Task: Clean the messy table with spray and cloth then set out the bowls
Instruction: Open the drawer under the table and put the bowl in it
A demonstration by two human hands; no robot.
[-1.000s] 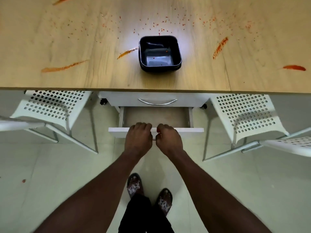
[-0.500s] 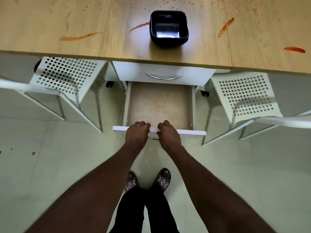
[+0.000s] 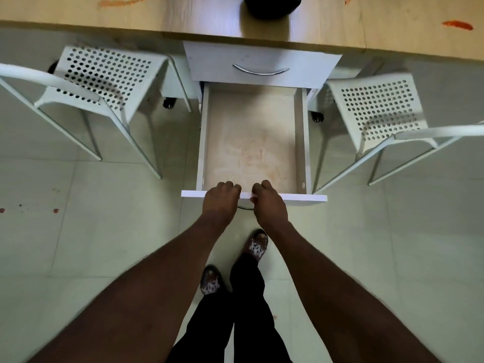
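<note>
Under the wooden table [image 3: 183, 19] a white lower drawer [image 3: 252, 142] stands pulled far out, and nothing lies on its bare, stained bottom. My left hand [image 3: 220, 203] and my right hand [image 3: 269, 204] sit side by side on the drawer's front panel, with fingers curled over its top edge. A black square bowl [image 3: 271, 6] stands on the table near the front edge, cut off by the top of the view. Orange-red smears [image 3: 457, 24] mark the tabletop. No spray or cloth is in view.
The upper drawer [image 3: 262, 66] with a curved metal handle is closed. A white perforated chair [image 3: 104, 82] stands left of the drawer unit and another chair [image 3: 379, 108] right. Red spots [image 3: 55, 210] dot the tiled floor at left. My feet are below the drawer front.
Both hands have pulled the lower drawer much farther out toward me. The view has tipped down, so less of the table and bowl shows.
</note>
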